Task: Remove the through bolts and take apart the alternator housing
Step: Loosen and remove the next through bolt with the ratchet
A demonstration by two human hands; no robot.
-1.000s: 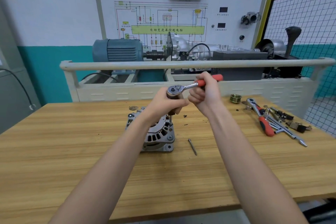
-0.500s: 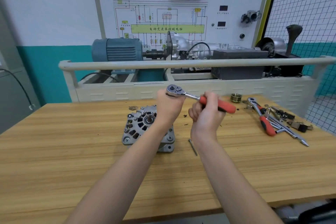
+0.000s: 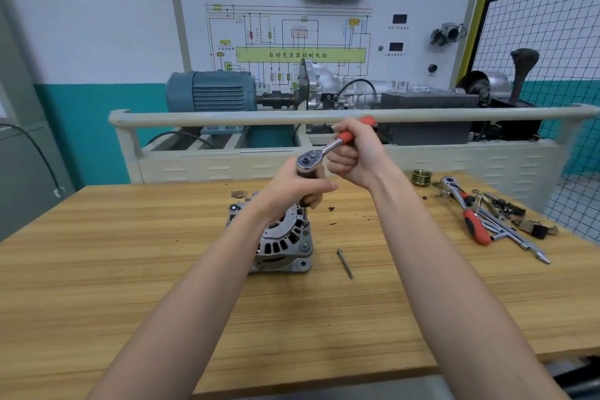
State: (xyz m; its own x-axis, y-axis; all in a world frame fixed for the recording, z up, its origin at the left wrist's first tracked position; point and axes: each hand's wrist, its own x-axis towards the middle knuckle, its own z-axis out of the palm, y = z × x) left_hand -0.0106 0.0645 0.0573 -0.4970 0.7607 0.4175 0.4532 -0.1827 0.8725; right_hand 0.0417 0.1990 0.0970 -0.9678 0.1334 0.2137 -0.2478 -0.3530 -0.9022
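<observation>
Your left hand [image 3: 293, 187] grips the extension under the ratchet [image 3: 319, 153] head, standing on the alternator [image 3: 282, 243] at its 2 o'clock corner. Your right hand [image 3: 354, 156] is curled round the red handle. One loose bolt [image 3: 344, 263] lies at 3 o'clock of the alternator on the table [image 3: 130, 269].

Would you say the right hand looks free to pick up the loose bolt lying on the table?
Probably not yet: the right hand grips the ratchet handle. Otherwise the bolt lies unobstructed beside the alternator.
</observation>
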